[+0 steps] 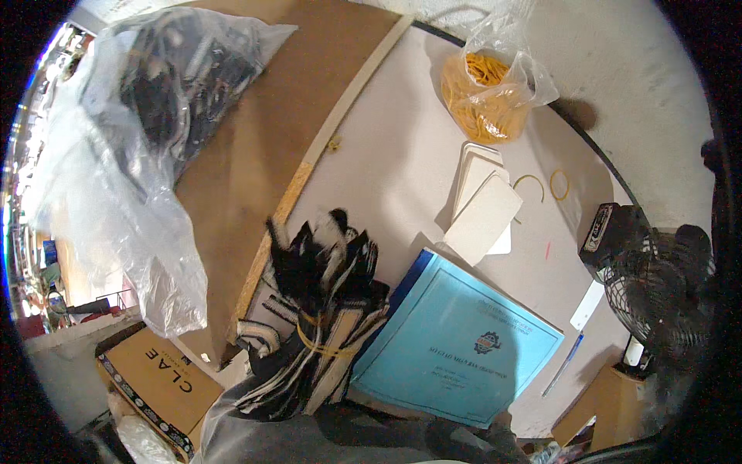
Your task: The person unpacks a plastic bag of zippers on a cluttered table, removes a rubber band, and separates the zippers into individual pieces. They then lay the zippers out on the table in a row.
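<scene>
At ten o'clock, a clear plastic bag (151, 209) likely keeps dark goods (182, 85) together, its film blurring them. At seven, a rubber band (332, 353) cinches black-and-cream knit strips (328, 298), presumably against scattering. No left hand shows; at five, a dim shape may be the right hand (503, 435), its grip impossible to tell.

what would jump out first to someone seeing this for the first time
Probably the bright blue booklet, right of the bundle of black-and-cream strips near the lower middle. After that, likely the clear bag of yellow bands at the upper right and the big translucent bag at the upper left.
</scene>
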{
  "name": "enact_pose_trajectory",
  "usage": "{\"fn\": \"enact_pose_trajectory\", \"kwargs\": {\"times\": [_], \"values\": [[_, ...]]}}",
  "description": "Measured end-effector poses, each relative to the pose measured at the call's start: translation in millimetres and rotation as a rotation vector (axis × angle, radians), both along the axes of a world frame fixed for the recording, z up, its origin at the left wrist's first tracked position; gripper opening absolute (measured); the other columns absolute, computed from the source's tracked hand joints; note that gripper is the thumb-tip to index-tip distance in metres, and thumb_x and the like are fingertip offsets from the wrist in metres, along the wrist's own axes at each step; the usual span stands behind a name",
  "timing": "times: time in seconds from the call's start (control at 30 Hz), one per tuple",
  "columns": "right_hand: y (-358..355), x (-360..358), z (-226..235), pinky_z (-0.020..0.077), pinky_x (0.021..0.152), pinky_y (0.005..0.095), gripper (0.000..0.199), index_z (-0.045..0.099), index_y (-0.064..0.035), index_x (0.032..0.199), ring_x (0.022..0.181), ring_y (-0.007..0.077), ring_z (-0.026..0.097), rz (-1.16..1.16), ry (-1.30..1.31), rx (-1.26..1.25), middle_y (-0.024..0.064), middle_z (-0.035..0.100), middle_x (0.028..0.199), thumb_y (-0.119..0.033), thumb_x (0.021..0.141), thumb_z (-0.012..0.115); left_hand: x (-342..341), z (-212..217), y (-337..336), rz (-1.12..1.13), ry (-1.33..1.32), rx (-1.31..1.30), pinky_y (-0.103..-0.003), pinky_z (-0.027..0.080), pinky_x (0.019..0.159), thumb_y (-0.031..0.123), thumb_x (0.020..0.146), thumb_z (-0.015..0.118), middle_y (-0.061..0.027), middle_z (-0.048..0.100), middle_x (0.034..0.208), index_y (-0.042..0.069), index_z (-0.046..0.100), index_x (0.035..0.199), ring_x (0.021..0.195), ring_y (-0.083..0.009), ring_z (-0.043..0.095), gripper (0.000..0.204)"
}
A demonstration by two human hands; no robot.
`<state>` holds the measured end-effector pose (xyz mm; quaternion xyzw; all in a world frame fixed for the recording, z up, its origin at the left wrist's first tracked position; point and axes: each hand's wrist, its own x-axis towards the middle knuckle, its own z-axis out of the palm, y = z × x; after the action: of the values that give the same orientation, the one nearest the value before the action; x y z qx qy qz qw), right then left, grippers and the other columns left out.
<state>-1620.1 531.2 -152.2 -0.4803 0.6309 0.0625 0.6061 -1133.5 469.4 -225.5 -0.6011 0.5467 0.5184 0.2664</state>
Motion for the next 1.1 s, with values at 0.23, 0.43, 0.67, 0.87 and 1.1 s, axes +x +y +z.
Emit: {"fn": "enact_pose_trajectory", "kwargs": {"times": [0.23,0.43,0.67,0.87,1.1], "values": [[6.1,106.9,-151.6,0.0511,0.096,0.0472,0.044,0.058,-0.0078,0.137,0.109,0.0400,0.066,0.030,0.110,-0.239,0.0209,0.068,0.119,-0.028,0.098,0.060,23.6,-64.6,-46.4,-0.080,-0.007,-0.237,-0.047,0.049,0.100,0.028,0.101,0.058,-0.0183,0.065,0.130,0.004,0.060,0.134,0.118,-0.0320,0.064,0.041],[1.4,164.2,-245.0,0.0508,0.097,0.0465,0.044,0.058,-0.0082,0.138,0.111,0.0391,0.065,-0.045,0.312,-0.400,0.0200,0.068,0.121,-0.027,0.099,0.059,22.2,-94.7,-97.2,-0.190,0.047,-0.428,-0.045,0.051,0.099,0.028,0.103,0.058,-0.0170,0.065,0.131,0.005,0.061,0.133,0.117,-0.0300,0.064,0.038],[27.1,125.2,0.9,0.0513,0.098,0.0470,0.033,0.058,-0.0033,0.132,0.114,0.0390,0.063,0.239,-0.406,-0.667,0.0188,0.066,0.120,-0.022,0.104,0.055,-54.5,91.4,-44.4,-0.042,0.482,-0.478,-0.042,0.051,0.098,0.026,0.104,0.059,-0.0166,0.065,0.129,0.004,0.061,0.131,0.117,-0.0270,0.064,0.034],[23.9,85.4,129.6,0.0561,0.082,0.0365,0.017,0.072,-0.0036,0.102,0.092,0.0279,0.071,-0.165,-0.379,-1.294,0.0116,0.073,0.100,0.002,0.089,0.063,-75.1,105.2,-31.4,0.040,0.782,-0.639,-0.040,0.054,0.093,0.026,0.105,0.057,-0.0150,0.070,0.119,0.003,0.060,0.124,0.109,-0.0276,0.069,0.030],[-16.6,12.0,109.8,0.0464,0.099,0.0419,0.017,0.069,-0.0020,0.107,0.109,0.0327,0.063,-0.585,0.275,-1.611,0.0144,0.069,0.112,-0.012,0.098,0.060,-57.4,97.6,-62.9,0.092,0.667,-0.541,-0.036,0.047,0.102,0.034,0.106,0.054,-0.0192,0.069,0.120,-0.007,0.056,0.128,0.115,-0.0295,0.065,0.047]]}}
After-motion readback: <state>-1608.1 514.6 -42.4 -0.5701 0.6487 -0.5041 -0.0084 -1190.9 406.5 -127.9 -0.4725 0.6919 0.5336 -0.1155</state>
